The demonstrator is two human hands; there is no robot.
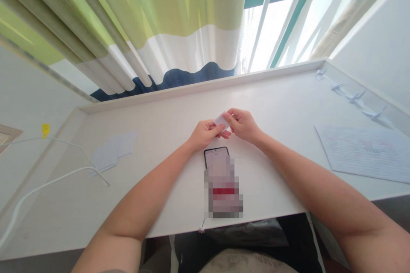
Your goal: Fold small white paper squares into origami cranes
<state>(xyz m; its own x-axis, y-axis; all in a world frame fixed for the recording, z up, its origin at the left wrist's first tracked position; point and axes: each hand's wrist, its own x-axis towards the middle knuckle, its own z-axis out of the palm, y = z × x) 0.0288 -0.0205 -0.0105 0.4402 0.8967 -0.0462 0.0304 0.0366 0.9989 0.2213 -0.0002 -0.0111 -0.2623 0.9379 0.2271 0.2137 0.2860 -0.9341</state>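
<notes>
A small folded piece of white paper (221,121) is held up between both hands above the middle of the desk. My left hand (206,133) pinches its lower left side, thumb on top. On the upper right side, my right hand (241,123) grips the paper between thumb and fingers. Just below the hands a smartphone (216,151) lies face up on the white desk (173,187), most of its screen blurred out. The far side of the paper and some fingertips are hidden.
Several folded paper cranes (355,97) line the desk's right edge, beyond written sheets (368,153). Loose paper pieces (113,150) lie at left, near a white cable (60,173) with a yellow tag (45,130). A raised rim (205,83) runs along the back, below a curtain (153,21).
</notes>
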